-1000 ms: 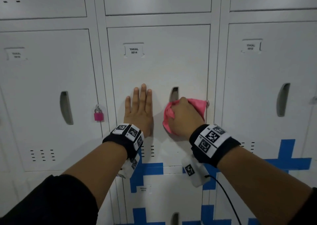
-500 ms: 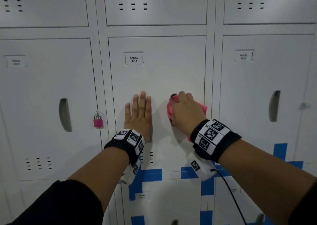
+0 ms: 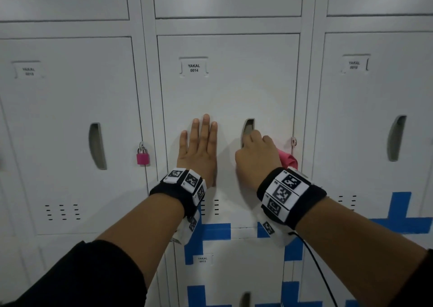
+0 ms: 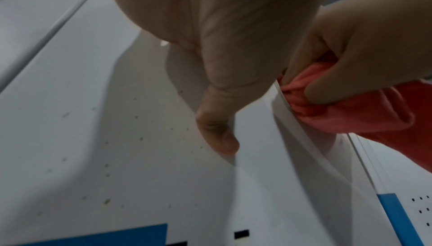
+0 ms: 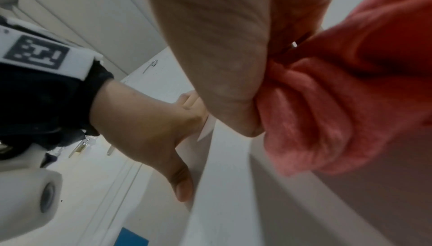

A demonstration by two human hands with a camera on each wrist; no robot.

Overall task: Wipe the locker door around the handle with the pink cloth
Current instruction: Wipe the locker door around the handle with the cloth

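Note:
The white locker door (image 3: 234, 84) labelled YAKAL 0014 fills the middle of the head view. Its recessed handle slot (image 3: 248, 126) shows above my right hand (image 3: 256, 159), which grips the bunched pink cloth (image 3: 287, 159) and presses it against the door just below and right of the slot. Most of the cloth hides under that hand; the right wrist view shows its folds (image 5: 327, 113) squeezed in the fingers. My left hand (image 3: 199, 149) lies flat on the door left of the handle, fingers straight and pointing up, thumb (image 4: 217, 133) on the metal.
A pink padlock (image 3: 143, 156) hangs on the left neighbouring locker. A bare hasp (image 3: 293, 141) sticks out at the door's right edge, close to the cloth. More locker doors with handle slots (image 3: 396, 138) surround it. Blue tape strips (image 3: 210, 231) mark the lower lockers.
My right hand slid with the cloth up over the handle slot, then down and right, so the slot's top shows again. The left hand stayed flat on the door.

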